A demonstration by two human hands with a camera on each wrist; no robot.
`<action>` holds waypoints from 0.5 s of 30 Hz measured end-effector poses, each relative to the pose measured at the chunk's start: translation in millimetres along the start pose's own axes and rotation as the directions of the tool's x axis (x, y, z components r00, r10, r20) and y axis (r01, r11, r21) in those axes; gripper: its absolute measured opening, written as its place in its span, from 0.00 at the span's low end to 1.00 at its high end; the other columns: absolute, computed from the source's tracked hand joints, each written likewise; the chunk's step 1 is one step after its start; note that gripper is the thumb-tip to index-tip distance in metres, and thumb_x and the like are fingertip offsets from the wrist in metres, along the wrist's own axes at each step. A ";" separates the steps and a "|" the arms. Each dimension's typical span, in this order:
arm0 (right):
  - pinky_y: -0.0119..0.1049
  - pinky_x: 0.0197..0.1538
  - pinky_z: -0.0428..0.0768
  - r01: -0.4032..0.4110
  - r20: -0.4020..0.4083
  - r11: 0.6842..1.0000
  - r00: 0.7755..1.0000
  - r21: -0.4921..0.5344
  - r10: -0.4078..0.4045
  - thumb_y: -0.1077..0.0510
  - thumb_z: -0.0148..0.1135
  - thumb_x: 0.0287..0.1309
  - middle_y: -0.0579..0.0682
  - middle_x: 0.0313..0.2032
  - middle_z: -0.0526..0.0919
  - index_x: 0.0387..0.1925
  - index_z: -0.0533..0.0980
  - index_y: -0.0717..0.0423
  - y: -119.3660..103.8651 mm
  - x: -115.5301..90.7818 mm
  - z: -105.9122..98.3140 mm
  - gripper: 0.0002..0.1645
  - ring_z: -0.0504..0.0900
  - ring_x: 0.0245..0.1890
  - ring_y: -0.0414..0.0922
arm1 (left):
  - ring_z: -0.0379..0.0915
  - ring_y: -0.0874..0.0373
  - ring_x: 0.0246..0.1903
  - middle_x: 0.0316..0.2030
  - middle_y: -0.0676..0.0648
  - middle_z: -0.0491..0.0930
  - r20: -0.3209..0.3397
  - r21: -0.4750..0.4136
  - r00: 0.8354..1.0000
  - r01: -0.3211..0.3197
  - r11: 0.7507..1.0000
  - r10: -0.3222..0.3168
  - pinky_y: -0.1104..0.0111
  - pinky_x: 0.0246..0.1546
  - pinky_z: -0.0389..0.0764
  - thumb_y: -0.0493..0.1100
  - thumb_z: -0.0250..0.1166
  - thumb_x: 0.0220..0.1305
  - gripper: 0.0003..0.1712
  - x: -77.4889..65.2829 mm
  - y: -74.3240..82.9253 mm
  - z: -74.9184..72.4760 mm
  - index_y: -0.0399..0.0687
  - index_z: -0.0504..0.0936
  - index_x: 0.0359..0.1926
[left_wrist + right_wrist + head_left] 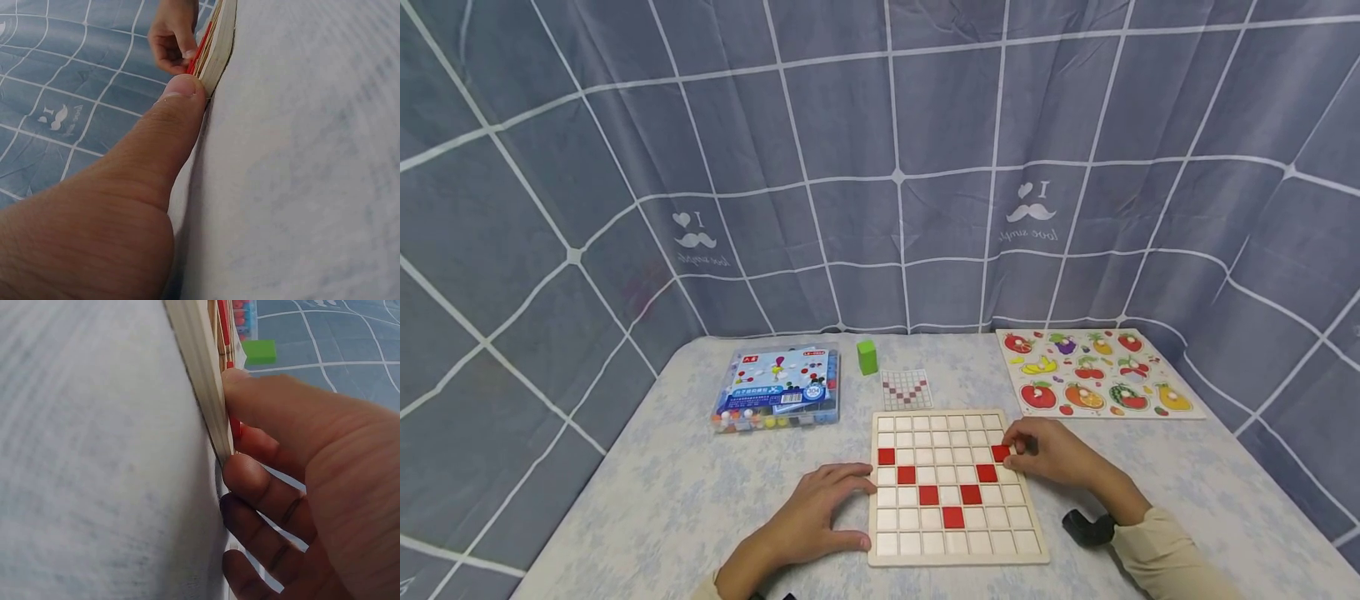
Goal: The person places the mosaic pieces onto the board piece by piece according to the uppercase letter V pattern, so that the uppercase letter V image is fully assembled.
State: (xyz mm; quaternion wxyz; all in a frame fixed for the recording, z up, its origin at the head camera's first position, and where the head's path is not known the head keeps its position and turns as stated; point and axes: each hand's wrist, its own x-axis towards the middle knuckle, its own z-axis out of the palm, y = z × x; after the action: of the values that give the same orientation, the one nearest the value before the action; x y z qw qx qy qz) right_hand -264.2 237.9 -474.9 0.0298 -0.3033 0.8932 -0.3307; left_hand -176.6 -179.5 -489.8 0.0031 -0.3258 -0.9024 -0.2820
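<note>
A wooden grid board (pixel 958 561) lies on the table, with several red tiles among its pale squares forming a V. At its right edge my right hand (pixel 1048 450) pinches a red tile (pixel 1000 453) between thumb and index finger, at the top of the V's right arm. That red tile (pixel 235 427) shows partly behind the thumb in the right wrist view. My left hand (pixel 820 512) rests against the board's left edge, thumb and fingers spread apart. Up close in the left wrist view, the left thumb (pixel 169 119) touches the board's rim.
Behind the board lie a printed pattern card (pixel 906 390) and a green block (pixel 867 357). A clear box of coloured beads (pixel 778 387) stands at the back left, a fruit picture board (pixel 1093 372) at the back right. A grid-patterned curtain (pixel 940 208) surrounds the table.
</note>
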 end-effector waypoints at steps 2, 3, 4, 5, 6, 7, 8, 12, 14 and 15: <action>0.32 0.34 0.71 -0.002 0.003 1.000 1.000 -0.003 0.002 0.55 0.77 0.55 0.41 0.28 0.74 0.39 0.81 0.49 0.4 0.2 0.9 0.12 0.73 0.30 0.39 | 0.62 0.52 0.67 0.69 0.55 0.68 0.000 -0.001 1.000 -0.002 1.000 0.002 0.41 0.58 0.63 0.71 0.67 0.59 0.34 -0.6 -0.3 0.1 0.62 0.77 0.61; 0.32 0.34 0.71 -0.003 0.002 1.000 1.000 -0.004 0.003 0.55 0.77 0.55 0.41 0.28 0.74 0.39 0.80 0.49 0.3 0.4 1.2 0.13 0.72 0.30 0.39 | 0.62 0.52 0.67 0.69 0.55 0.68 -0.001 0.000 1.000 -0.003 1.000 0.003 0.41 0.58 0.63 0.71 0.67 0.59 0.34 -0.7 -0.7 0.2 0.62 0.77 0.61; 0.33 0.34 0.71 -0.005 0.002 1.000 1.000 -0.007 0.005 0.55 0.77 0.55 0.42 0.28 0.74 0.39 0.80 0.49 0.3 0.7 1.6 0.13 0.72 0.30 0.38 | 0.62 0.52 0.67 0.69 0.55 0.68 -0.003 0.002 1.000 -0.005 1.000 0.005 0.41 0.57 0.63 0.71 0.67 0.59 0.34 -0.8 -1.2 0.2 0.62 0.77 0.61; 0.33 0.34 0.71 -0.006 0.002 1.000 1.000 -0.008 0.006 0.55 0.77 0.55 0.42 0.28 0.74 0.39 0.80 0.49 0.2 1.1 1.9 0.13 0.72 0.30 0.38 | 0.62 0.52 0.67 0.69 0.55 0.68 -0.005 0.003 1.000 -0.007 1.000 0.007 0.41 0.57 0.63 0.71 0.67 0.59 0.34 -0.9 -1.7 0.3 0.62 0.77 0.61; 0.33 0.34 0.71 -0.006 0.001 1.000 1.000 -0.010 0.006 0.56 0.77 0.55 0.42 0.28 0.73 0.39 0.80 0.49 -0.1 1.5 2.3 0.13 0.72 0.30 0.38 | 0.62 0.52 0.67 0.69 0.55 0.68 -0.007 0.005 1.000 -0.007 1.000 0.008 0.41 0.57 0.63 0.71 0.67 0.59 0.34 -1.1 -2.2 0.3 0.62 0.77 0.61; 0.33 0.34 0.71 -0.008 0.001 1.000 1.000 -0.009 0.008 0.56 0.77 0.55 0.42 0.28 0.73 0.39 0.80 0.49 -0.4 1.9 2.5 0.13 0.71 0.30 0.38 | 0.62 0.52 0.67 0.69 0.55 0.68 -0.008 0.005 1.000 -0.007 1.000 0.007 0.41 0.57 0.63 0.71 0.67 0.59 0.34 -1.2 -2.6 0.4 0.62 0.77 0.61; 0.33 0.34 0.71 -0.011 0.002 1.000 1.000 -0.009 0.011 0.56 0.77 0.55 0.42 0.28 0.73 0.39 0.80 0.49 -0.5 2.3 2.7 0.13 0.71 0.31 0.38 | 0.62 0.52 0.67 0.69 0.55 0.69 -0.010 0.006 1.000 -0.008 1.000 0.008 0.41 0.57 0.64 0.71 0.67 0.58 0.34 -1.2 -2.9 0.5 0.62 0.77 0.61; 0.33 0.34 0.71 -0.017 0.000 1.000 1.000 -0.006 0.017 0.55 0.77 0.55 0.42 0.28 0.73 0.39 0.79 0.50 -1.6 3.1 3.5 0.14 0.71 0.31 0.39 | 0.62 0.52 0.67 0.69 0.55 0.68 -0.007 -0.004 1.000 -0.003 1.000 0.003 0.41 0.57 0.64 0.71 0.67 0.58 0.34 -1.3 -4.1 1.1 0.63 0.77 0.61; 0.33 0.34 0.70 -0.013 -0.003 1.000 1.000 -0.006 0.013 0.55 0.77 0.55 0.42 0.28 0.73 0.39 0.79 0.50 -1.5 3.1 4.2 0.14 0.71 0.31 0.39 | 0.62 0.52 0.67 0.69 0.55 0.68 -0.004 -0.008 1.000 0.001 1.000 -0.001 0.41 0.57 0.63 0.71 0.67 0.58 0.34 -1.1 -4.7 1.5 0.63 0.77 0.61; 0.33 0.34 0.70 -0.012 -0.005 1.000 1.000 -0.004 0.012 0.55 0.77 0.55 0.42 0.28 0.73 0.39 0.79 0.51 -1.6 2.9 4.6 0.14 0.71 0.31 0.39 | 0.62 0.52 0.67 0.69 0.55 0.68 -0.003 -0.008 1.000 0.002 1.000 -0.002 0.41 0.57 0.64 0.71 0.67 0.58 0.34 -1.1 -5.1 1.7 0.63 0.77 0.61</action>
State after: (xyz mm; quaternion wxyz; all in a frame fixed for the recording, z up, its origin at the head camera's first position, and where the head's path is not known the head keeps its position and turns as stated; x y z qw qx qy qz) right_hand -264.5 232.7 -477.2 0.0289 -0.2972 0.8957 -0.3293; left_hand -178.5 -182.4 -494.0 0.0029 -0.3247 -0.9014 -0.2863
